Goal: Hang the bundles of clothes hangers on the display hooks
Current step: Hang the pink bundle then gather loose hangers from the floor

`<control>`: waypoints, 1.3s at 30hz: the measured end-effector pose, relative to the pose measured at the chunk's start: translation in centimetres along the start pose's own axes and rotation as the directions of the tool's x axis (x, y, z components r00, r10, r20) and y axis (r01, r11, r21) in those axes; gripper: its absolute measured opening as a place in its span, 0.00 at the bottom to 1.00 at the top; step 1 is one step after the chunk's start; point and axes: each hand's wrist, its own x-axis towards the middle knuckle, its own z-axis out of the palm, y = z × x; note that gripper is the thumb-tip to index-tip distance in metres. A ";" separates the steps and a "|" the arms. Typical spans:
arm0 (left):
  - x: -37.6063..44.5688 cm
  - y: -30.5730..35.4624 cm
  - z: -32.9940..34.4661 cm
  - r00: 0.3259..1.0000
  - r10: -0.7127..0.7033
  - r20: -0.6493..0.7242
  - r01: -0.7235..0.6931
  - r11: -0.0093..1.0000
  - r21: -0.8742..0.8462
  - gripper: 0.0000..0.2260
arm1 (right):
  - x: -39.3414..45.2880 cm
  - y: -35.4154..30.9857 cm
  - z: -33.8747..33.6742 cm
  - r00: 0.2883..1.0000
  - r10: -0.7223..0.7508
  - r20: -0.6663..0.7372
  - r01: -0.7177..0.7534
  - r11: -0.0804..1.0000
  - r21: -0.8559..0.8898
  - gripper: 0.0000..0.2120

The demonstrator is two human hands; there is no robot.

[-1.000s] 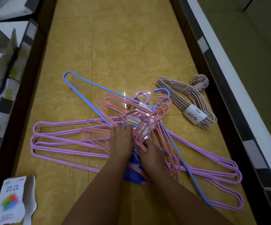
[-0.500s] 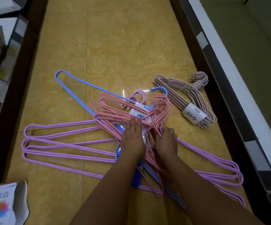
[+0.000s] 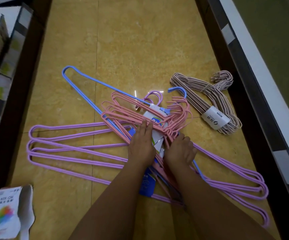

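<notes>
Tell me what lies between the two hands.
Head view: between left hand and right hand, a white paper label and pink hangers.

Four bundles of wire clothes hangers are counted: one lilac, one pink, one blue, one banded beige. Two hands are seen, left hand and right hand. One torn printed paper wrapper is counted.

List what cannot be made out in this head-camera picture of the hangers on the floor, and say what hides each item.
- Display hooks: none shows in the head view.
- Right hand grip on the pink hangers: fingers curl among the wires, but the back of the hand hides the fingertips.
- Blue hanger: its lower part is covered by both forearms.
- White paper: cut off by the bottom-left edge, print blurred.
- Left shelf goods: blurred.
</notes>
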 end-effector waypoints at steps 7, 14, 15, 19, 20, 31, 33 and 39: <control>-1.0 -0.4 0.0 0.995 -0.032 -0.093 0.048 0.984 0.170 0.29 | 0.5 0.3 -0.7 0.992 0.042 0.120 -0.061 0.986 0.153 0.22; -1.6 0.9 -1.9 0.968 -0.155 -0.199 0.187 0.970 0.156 0.32 | -0.9 1.2 -2.4 0.989 -0.087 0.121 0.038 0.932 0.360 0.19; -1.8 1.3 -2.7 0.965 -0.171 -0.201 0.205 0.966 0.160 0.33 | -1.3 1.3 -3.2 0.992 -0.087 0.091 0.052 0.944 0.327 0.20; -2.8 3.5 -6.4 0.968 -0.197 -0.154 0.226 0.952 0.208 0.40 | -3.1 1.4 -7.9 0.989 -0.144 -0.031 0.147 0.963 0.225 0.14; -3.2 4.3 -7.5 0.970 -0.194 -0.146 0.222 0.950 0.218 0.42 | -3.7 1.4 -9.7 0.982 -0.180 -0.052 0.187 0.961 0.202 0.12; -11.9 12.5 -23.3 0.985 -0.125 -0.119 0.148 0.965 0.218 0.18 | -13.9 0.3 -29.7 0.844 -0.536 0.007 0.533 0.839 0.108 0.18; -14.2 14.0 -27.4 0.981 -0.135 -0.137 0.160 0.968 0.193 0.11 | -16.0 -0.9 -33.1 0.812 -0.584 -0.014 0.584 0.811 0.040 0.11; -20.8 17.4 -37.4 0.963 -0.172 -0.208 0.192 0.978 0.083 0.12 | -21.9 -4.8 -42.0 0.699 -0.706 -0.113 0.675 0.704 -0.220 0.21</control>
